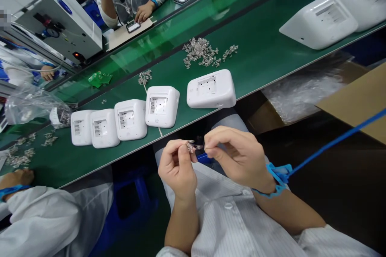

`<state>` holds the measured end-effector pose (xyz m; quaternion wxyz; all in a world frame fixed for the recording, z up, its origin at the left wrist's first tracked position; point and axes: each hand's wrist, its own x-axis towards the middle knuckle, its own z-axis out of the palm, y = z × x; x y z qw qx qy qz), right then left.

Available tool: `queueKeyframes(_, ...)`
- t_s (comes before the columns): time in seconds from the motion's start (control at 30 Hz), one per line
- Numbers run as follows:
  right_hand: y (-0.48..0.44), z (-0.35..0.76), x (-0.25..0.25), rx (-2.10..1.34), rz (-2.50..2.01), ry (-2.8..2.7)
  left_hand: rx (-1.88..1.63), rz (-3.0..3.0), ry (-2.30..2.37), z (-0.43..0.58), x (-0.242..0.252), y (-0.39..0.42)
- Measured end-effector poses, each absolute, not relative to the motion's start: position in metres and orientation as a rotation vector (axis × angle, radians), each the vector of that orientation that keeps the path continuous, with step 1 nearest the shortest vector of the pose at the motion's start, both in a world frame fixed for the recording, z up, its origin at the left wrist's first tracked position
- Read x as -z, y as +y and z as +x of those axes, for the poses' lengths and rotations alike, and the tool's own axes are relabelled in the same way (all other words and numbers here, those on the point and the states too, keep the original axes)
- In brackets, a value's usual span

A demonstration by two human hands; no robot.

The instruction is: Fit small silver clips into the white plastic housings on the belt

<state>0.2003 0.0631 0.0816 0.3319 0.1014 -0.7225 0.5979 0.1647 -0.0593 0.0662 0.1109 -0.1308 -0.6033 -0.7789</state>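
Note:
Just off the table's front edge, my left hand (179,168) is closed, with small metal spring contacts (190,147) pinched between thumb and forefinger. My right hand (237,154) faces it, thumb and forefinger pressed together close to a thin bit of metal that juts from the left fingertips. Whatever lies between the right fingertips is too small to make out. A blue wrist strap (276,180) circles my right wrist. Nearest beyond my hands, a white plastic housing (211,90) lies on the green table (256,52), its battery recess facing up.
Several more white housings (163,106) line the table's edge to the left; others (322,22) stand far right. A loose pile of metal contacts (200,52) lies behind. A co-worker's sleeve (45,217) is at left; another person's hand (145,11) works across the table. Cardboard (356,100) is at right.

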Motion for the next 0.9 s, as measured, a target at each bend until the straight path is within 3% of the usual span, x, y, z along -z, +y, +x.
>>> queueKeyframes(0.23,0.057,0.195,-0.074,-1.869,0.227,-1.792,2.383,-0.44,-1.804,0.171,-0.067,-0.06)
queueKeyframes(0.53,0.075,0.196,-0.088,-1.696,0.36,-2.006,2.389,-0.68,-1.993,0.16,-0.07,-0.073)
queueKeyframes(0.9,0.1,0.198,-0.097,-1.699,0.419,-2.236,2.019,-1.182,-2.577,0.134,-0.1,-0.091)
